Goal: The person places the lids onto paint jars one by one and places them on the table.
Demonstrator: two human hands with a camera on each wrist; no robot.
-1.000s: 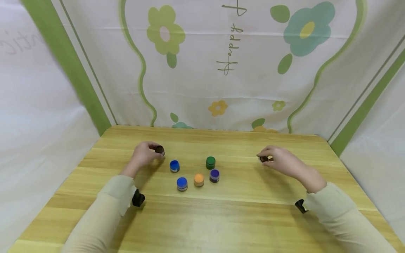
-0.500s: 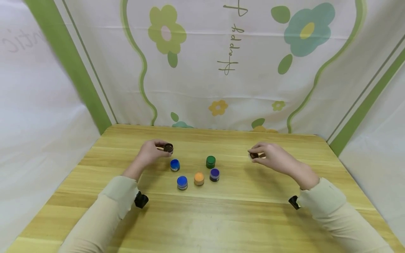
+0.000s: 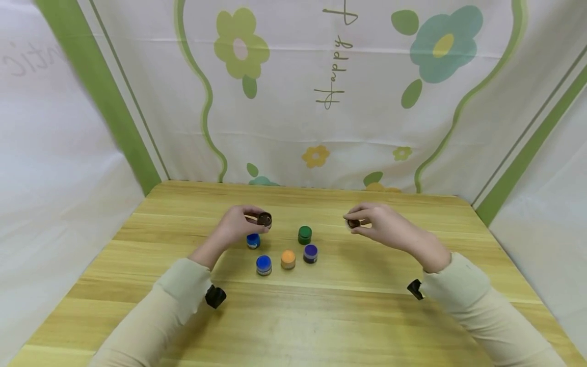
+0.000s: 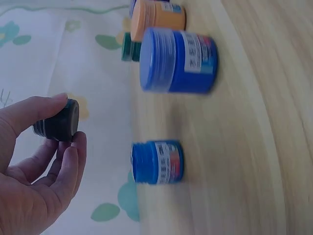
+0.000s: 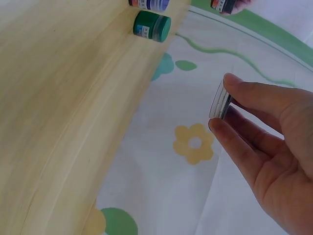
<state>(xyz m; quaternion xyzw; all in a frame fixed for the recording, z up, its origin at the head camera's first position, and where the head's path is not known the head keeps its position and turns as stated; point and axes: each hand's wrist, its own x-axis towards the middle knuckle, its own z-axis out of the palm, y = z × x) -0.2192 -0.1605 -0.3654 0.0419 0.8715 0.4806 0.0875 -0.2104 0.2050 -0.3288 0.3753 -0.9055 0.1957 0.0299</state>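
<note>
My left hand (image 3: 233,225) pinches a small dark paint jar (image 3: 264,219) between thumb and fingers, raised above the table. In the head view the jar's top looks uncovered, with dark paint inside. A thin round lid (image 3: 352,223) with a clear rim (image 5: 217,100) is pinched by my right hand (image 3: 385,227), also in the air. Jar and lid are apart, with a gap between the hands. Just below the left hand stands a lighter blue paint jar (image 4: 157,162), its threaded neck showing and no lid on it.
On the wooden table (image 3: 293,326) stand a darker blue jar (image 3: 263,265), an orange jar (image 3: 288,259), a purple jar (image 3: 310,253) and a green jar (image 3: 304,235), all upright. A flower-printed white cloth (image 3: 275,112) hangs behind the table's far edge.
The left hand has carried the dark jar to the right, passing behind the lighter blue jar. The right hand has brought the lid leftward. The gap between them has narrowed; the standing jars stay put.
</note>
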